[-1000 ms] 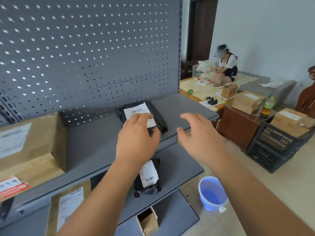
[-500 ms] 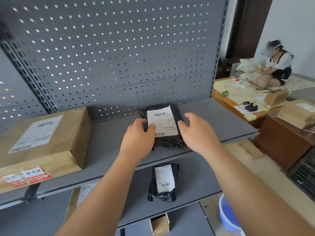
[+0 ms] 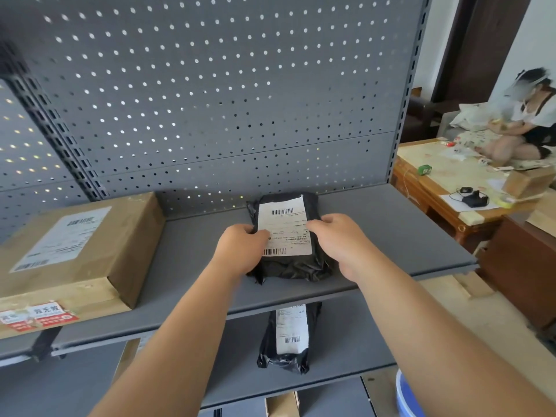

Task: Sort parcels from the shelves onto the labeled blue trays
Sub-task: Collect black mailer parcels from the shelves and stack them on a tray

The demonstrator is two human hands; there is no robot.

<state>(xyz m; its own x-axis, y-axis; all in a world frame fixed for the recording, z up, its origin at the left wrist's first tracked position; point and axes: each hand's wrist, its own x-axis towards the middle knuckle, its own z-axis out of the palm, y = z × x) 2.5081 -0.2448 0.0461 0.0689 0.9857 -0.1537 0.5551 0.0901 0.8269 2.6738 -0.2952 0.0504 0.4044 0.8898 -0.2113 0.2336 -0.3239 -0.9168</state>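
Note:
A black plastic parcel (image 3: pixel 287 227) with a white barcode label lies on the upper grey shelf (image 3: pixel 391 236). My left hand (image 3: pixel 240 251) grips its left edge, thumb over the label. On the right edge sits my right hand (image 3: pixel 338 240), fingers curled round the side. A second black parcel (image 3: pixel 285 338) with a white label lies on the shelf below. At the left of the upper shelf stands a large brown cardboard box (image 3: pixel 75 254). No blue tray is visible.
A grey pegboard (image 3: pixel 225 100) backs the shelves. A blue bucket (image 3: pixel 406 395) stands on the floor at lower right. A small open carton (image 3: pixel 281 404) sits on the bottom shelf. A person sits beyond a wooden table (image 3: pixel 445 182) at far right.
Both hands reached forward and closed on the sides of the upper black parcel. The view swung left, pushing the table and bucket toward the right edge.

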